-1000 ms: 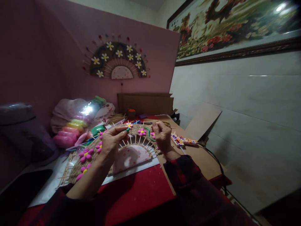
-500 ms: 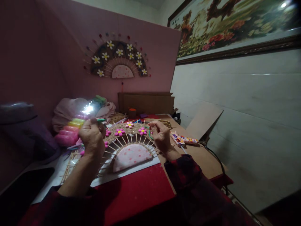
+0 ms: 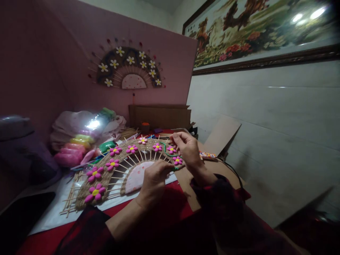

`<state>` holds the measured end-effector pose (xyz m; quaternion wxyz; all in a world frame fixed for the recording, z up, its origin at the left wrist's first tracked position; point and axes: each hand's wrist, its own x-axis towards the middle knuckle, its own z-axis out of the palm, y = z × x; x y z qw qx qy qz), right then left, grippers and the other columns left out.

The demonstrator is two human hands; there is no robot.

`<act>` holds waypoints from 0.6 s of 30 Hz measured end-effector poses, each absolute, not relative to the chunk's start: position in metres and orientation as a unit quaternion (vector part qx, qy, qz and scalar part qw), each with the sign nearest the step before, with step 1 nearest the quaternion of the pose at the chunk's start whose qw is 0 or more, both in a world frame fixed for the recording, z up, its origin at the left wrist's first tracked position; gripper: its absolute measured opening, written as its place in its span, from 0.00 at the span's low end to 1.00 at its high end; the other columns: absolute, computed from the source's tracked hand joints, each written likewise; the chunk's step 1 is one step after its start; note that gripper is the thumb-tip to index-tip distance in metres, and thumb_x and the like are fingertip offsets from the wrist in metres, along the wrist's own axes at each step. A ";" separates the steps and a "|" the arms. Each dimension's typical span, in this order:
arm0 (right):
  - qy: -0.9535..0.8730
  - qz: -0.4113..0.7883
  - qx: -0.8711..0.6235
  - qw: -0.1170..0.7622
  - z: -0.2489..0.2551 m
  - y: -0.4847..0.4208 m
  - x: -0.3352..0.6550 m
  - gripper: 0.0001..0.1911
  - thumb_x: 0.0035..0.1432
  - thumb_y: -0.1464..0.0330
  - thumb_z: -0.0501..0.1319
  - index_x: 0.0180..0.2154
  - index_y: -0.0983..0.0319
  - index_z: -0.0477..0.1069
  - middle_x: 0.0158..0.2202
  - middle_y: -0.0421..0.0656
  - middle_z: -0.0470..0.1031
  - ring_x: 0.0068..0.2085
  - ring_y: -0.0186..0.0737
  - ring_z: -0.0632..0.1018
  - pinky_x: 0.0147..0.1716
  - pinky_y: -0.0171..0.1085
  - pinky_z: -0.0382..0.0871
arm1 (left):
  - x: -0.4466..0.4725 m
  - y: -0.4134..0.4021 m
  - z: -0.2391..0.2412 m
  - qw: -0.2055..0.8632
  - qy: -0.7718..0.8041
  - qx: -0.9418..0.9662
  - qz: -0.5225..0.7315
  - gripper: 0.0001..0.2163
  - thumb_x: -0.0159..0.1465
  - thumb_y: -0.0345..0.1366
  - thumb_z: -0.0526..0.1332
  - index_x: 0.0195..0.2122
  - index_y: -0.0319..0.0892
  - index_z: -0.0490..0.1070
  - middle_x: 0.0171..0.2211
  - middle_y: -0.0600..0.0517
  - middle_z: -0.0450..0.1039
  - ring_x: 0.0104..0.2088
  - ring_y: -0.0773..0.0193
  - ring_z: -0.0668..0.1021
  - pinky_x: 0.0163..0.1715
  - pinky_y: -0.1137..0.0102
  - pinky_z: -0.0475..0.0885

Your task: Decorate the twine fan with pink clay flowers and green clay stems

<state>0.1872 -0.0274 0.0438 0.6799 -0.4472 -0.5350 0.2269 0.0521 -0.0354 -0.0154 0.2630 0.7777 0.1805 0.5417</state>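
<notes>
A half-round fan-shaped craft (image 3: pixel 117 166) lies on the table, with a band of woven brown cord over thin sticks. Pink clay flowers (image 3: pixel 95 191) with yellow centres dot the band. A thin green clay strand (image 3: pixel 165 150) curves along its right part, between the flowers. My left hand (image 3: pixel 154 182) is closed in front of the pink spotted half-circle (image 3: pixel 135 177), its fingertips pinched at a small green piece (image 3: pixel 174 169) by the band's right end. Above that end, my right hand (image 3: pixel 188 148) is pinched closed; whatever its fingertips hold is hidden.
Bags of coloured clay (image 3: pixel 70 152) and a green packet (image 3: pixel 107 146) lie at the left behind the craft. Cardboard (image 3: pixel 159 117) stands at the back. A flower-patterned tool (image 3: pixel 208 155) with a black cord lies right. A similar finished fan (image 3: pixel 130 67) hangs on the pink panel.
My left hand has moved right and down from the left side of the craft to its right end, uncovering the left flowers. My right hand remains near the right part; the view has shifted slightly.
</notes>
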 end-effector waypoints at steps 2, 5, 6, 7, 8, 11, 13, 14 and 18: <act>-0.564 0.193 -0.457 0.660 0.066 -0.047 0.204 0.14 0.55 0.58 0.58 0.28 0.63 0.72 0.24 0.40 0.71 0.21 0.30 0.67 0.18 0.30 0.60 | 0.052 -0.036 -0.016 0.244 0.158 0.794 0.534 0.07 0.60 0.26 0.58 0.33 0.42 0.74 0.27 0.51 0.73 0.28 0.67 0.75 0.27 0.73 0.70; -0.571 0.068 -0.537 0.617 0.088 -0.063 0.249 0.14 0.56 0.61 0.57 0.29 0.64 0.73 0.24 0.41 0.72 0.24 0.32 0.70 0.22 0.31 0.63 | 0.053 -0.036 -0.016 0.207 0.150 0.800 0.543 0.06 0.61 0.26 0.57 0.34 0.41 0.73 0.26 0.52 0.73 0.27 0.68 0.75 0.26 0.74 0.69; -0.574 0.029 -0.586 0.571 0.090 -0.064 0.267 0.13 0.56 0.63 0.56 0.29 0.65 0.74 0.25 0.42 0.73 0.25 0.33 0.72 0.23 0.32 0.64 | 0.054 -0.036 -0.016 0.193 0.154 0.799 0.548 0.06 0.61 0.27 0.57 0.35 0.41 0.73 0.26 0.52 0.73 0.26 0.69 0.75 0.26 0.75 0.69; -0.578 -0.002 -0.643 0.502 0.088 -0.064 0.285 0.13 0.57 0.65 0.54 0.31 0.66 0.75 0.26 0.44 0.75 0.28 0.35 0.74 0.26 0.33 0.65 | 0.054 -0.035 -0.016 0.180 0.160 0.799 0.551 0.06 0.61 0.28 0.57 0.35 0.40 0.73 0.26 0.52 0.73 0.26 0.69 0.75 0.25 0.75 0.69; -0.584 -0.029 -0.700 0.410 0.082 -0.062 0.302 0.13 0.57 0.69 0.54 0.33 0.66 0.76 0.30 0.46 0.77 0.32 0.38 0.75 0.31 0.34 0.67 | 0.055 -0.035 -0.016 0.170 0.164 0.799 0.553 0.05 0.61 0.28 0.57 0.36 0.40 0.72 0.26 0.52 0.74 0.25 0.69 0.75 0.24 0.75 0.69; -0.617 -0.032 -0.773 0.143 0.054 -0.057 0.339 0.15 0.52 0.72 0.57 0.43 0.65 0.75 0.43 0.49 0.76 0.45 0.44 0.75 0.41 0.34 0.66 | 0.055 -0.036 -0.016 0.151 0.167 0.804 0.551 0.04 0.61 0.29 0.58 0.34 0.39 0.72 0.25 0.53 0.74 0.24 0.70 0.75 0.24 0.76 0.69; -0.638 -0.014 -0.763 0.099 0.033 -0.054 0.348 0.19 0.49 0.70 0.62 0.46 0.63 0.74 0.46 0.50 0.75 0.46 0.47 0.74 0.42 0.35 0.65 | 0.054 -0.037 -0.015 0.134 0.157 0.808 0.552 0.03 0.61 0.28 0.58 0.33 0.38 0.72 0.24 0.53 0.73 0.24 0.69 0.75 0.24 0.77 0.69; -0.647 -0.005 -0.757 0.084 0.024 -0.052 0.349 0.21 0.49 0.69 0.62 0.48 0.61 0.73 0.46 0.50 0.75 0.46 0.47 0.74 0.41 0.35 0.65 | 0.054 -0.038 -0.014 0.124 0.149 0.811 0.553 0.03 0.61 0.28 0.58 0.32 0.38 0.72 0.24 0.53 0.73 0.24 0.70 0.75 0.24 0.77 0.69; -0.666 0.002 -0.743 0.066 0.000 -0.047 0.346 0.25 0.51 0.69 0.61 0.52 0.58 0.68 0.47 0.50 0.73 0.45 0.47 0.73 0.39 0.36 0.63 | 0.053 -0.040 -0.012 0.091 0.119 0.818 0.555 0.03 0.61 0.26 0.58 0.32 0.37 0.71 0.24 0.52 0.73 0.24 0.70 0.74 0.25 0.77 0.69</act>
